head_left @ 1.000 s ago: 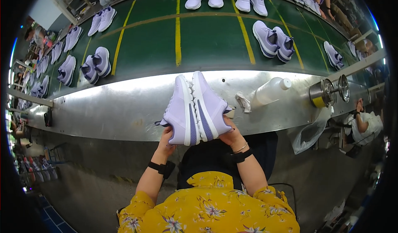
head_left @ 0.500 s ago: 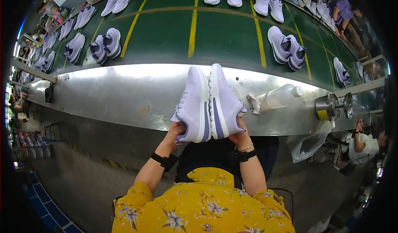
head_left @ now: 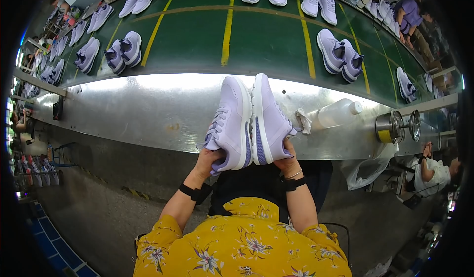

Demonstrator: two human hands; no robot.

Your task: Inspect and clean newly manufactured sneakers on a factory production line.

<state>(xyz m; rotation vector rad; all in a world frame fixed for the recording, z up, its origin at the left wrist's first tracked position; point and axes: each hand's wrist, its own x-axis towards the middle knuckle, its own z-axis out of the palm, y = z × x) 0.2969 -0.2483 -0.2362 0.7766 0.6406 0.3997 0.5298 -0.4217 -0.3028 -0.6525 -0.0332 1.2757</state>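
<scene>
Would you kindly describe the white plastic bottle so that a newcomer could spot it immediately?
Find the shiny metal ledge that runs along the near edge of the green conveyor belt. The white plastic bottle lies on its side there, right of the shoes held up in both hands, with a crumpled cloth at its base. It is the only bottle on the ledge.

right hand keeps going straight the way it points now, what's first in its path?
Probably the steel ledge, then the green conveyor belt. The right hand points up-image, gripping the right sneaker by its heel. Depth is unclear; the bottle sits off to the right.
</scene>
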